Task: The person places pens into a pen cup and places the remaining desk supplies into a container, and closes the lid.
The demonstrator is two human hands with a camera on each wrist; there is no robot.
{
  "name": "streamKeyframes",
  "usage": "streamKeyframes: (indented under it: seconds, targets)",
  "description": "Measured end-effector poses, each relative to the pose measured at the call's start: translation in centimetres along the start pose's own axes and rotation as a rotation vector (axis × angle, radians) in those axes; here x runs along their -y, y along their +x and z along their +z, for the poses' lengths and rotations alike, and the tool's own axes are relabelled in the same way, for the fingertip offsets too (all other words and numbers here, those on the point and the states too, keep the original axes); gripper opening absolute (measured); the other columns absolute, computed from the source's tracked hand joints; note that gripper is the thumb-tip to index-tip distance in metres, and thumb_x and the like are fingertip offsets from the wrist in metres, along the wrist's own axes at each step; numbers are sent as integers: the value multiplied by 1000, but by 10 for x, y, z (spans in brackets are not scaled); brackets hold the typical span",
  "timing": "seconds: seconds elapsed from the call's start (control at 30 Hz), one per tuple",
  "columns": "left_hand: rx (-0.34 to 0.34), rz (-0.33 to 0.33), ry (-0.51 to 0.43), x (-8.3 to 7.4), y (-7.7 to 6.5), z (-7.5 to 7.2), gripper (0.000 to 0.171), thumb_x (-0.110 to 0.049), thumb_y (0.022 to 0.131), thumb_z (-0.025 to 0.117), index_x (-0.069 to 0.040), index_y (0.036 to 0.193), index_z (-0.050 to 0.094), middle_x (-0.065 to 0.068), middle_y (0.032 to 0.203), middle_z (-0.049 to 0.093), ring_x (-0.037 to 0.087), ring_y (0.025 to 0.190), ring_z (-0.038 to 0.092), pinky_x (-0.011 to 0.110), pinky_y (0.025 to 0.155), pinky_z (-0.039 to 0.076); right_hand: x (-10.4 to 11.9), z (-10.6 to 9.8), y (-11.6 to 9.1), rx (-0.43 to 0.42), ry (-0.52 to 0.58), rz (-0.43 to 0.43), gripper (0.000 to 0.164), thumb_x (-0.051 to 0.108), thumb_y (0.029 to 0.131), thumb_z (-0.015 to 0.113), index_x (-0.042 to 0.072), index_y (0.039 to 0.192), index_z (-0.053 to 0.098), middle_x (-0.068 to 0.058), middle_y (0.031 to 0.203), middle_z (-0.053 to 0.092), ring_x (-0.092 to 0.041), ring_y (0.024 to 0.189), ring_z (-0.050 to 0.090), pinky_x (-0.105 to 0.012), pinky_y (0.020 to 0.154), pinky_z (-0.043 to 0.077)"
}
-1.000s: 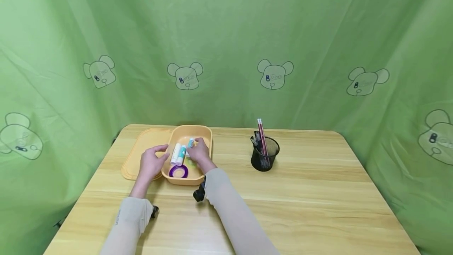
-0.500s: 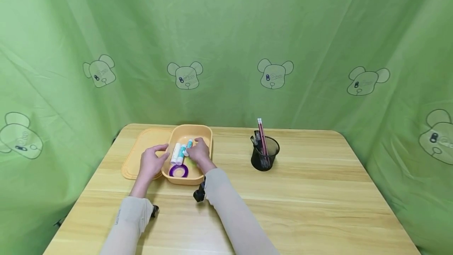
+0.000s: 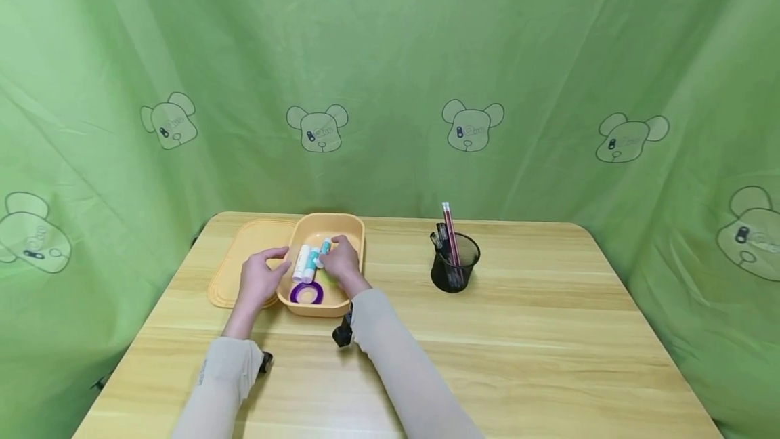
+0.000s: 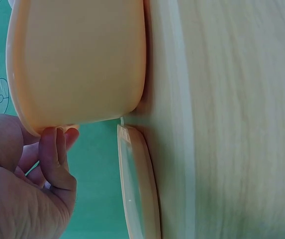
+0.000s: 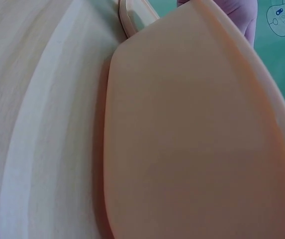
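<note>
An orange plastic box (image 3: 317,311) stands at the left of the table, its outer wall filling much of both wrist views. My left hand (image 3: 258,281) pinches the box's rim on the left side, thumb and fingers bent over it in the left wrist view. Reaching in over the right side, my right hand (image 3: 342,263) pinches a small teal-and-white glue stick (image 3: 326,244). Beside it lie a larger white glue stick (image 3: 301,263) and a teal-and-white one (image 3: 311,265). Toward the front sits a purple ring (image 3: 319,292), like a tape roll. A yellow-green thing is partly hidden beneath my right hand.
The box's flat orange lid (image 3: 228,280) lies on the table to the left, partly behind my left hand. Further right stands a black mesh pen holder (image 3: 451,280) with pens and red pencils. A green curtain (image 3: 390,53) hangs behind the table.
My right hand has lowered the small glue stick slightly leftward and down, close beside the other two. My left hand keeps its place at the rim.
</note>
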State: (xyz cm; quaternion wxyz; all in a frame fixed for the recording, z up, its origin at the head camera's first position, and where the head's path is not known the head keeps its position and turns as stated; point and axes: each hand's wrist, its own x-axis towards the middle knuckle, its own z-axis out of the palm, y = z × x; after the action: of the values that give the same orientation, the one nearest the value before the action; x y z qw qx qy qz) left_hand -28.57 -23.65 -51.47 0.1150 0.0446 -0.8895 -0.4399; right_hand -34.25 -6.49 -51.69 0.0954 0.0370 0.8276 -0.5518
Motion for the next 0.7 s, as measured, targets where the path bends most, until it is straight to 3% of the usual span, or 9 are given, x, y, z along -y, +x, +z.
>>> streamKeyframes:
  seconds: [0.43,0.7]
  targets:
    - [9,-13,12,-1,-1,0,35,-17,87,69,-13,122,66,12,119,66,10,40,36,25,35,35,2,-2,-3,-59,-78,-139,47,13,86,66,10,131,52,-5,100,62,-15,83,58,-26,71,51]
    - [16,-18,21,-1,-1,0,36,-17,88,69,-12,123,65,13,120,65,10,39,36,25,35,35,11,-25,-10,-30,-23,-279,38,11,88,67,11,125,58,-5,102,62,-15,90,60,-26,76,53]
